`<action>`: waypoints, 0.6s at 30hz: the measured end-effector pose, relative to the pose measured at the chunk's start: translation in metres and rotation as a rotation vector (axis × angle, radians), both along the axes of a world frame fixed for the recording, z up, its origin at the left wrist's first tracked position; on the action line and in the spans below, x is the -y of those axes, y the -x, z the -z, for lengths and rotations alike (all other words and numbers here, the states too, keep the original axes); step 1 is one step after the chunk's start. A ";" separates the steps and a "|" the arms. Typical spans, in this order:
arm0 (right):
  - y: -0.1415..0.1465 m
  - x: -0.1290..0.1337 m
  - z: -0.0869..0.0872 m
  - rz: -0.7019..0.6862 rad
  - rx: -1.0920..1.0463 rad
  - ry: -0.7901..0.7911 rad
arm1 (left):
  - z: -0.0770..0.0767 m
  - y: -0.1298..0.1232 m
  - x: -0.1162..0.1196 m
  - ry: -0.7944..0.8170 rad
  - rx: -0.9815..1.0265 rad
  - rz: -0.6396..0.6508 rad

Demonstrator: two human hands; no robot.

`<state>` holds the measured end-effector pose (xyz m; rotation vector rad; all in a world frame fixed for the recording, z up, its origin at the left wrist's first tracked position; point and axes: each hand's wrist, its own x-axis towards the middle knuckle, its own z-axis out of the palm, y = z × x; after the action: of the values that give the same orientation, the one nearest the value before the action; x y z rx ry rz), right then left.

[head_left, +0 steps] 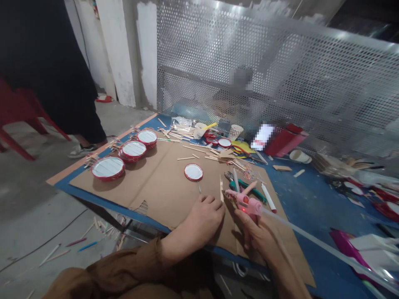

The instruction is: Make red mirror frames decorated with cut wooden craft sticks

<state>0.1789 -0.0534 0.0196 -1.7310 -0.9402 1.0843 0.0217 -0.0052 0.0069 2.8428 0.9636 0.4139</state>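
Observation:
My right hand (254, 232) is wrapped round a pink hot glue gun (249, 204) with a small red light on. A long translucent glue stick (299, 228) runs out of its back. The nozzle points left, close to a thin wooden stick (221, 187). My left hand (206, 218) rests on the cardboard, fingers curled at the near end of that stick; the fingertips are partly hidden. Just beyond its knuckles shows a thin pointed tip (200, 188). Farther off lies a small round red-rimmed disc (193, 171) with a white face.
Three larger red-rimmed drum-like pieces (108, 168) stand left on the cardboard (162, 178). Green-handled pliers (257, 193) and a white marker-like tube (268, 197) lie beyond the glue gun. Loose sticks (215, 153), paper cups (235, 132) and a lit phone (262, 137) line the back. A person (52, 62) stands left.

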 end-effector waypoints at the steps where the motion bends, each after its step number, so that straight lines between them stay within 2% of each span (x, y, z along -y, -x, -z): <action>1: 0.000 0.001 0.000 -0.010 -0.012 0.006 | 0.000 0.000 0.000 0.002 -0.006 -0.001; 4: -0.003 0.003 -0.005 -0.046 -0.008 0.010 | -0.002 0.000 0.001 0.011 -0.013 0.005; 10: -0.007 0.007 -0.012 -0.175 0.166 -0.034 | -0.005 0.001 0.001 0.018 -0.038 0.004; 18: -0.002 0.013 -0.010 -0.133 0.014 0.021 | -0.008 0.001 0.002 0.038 -0.048 0.005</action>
<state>0.1810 -0.0661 0.0297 -1.7145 -1.0682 1.1722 0.0203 -0.0072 0.0150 2.8327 0.9612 0.3241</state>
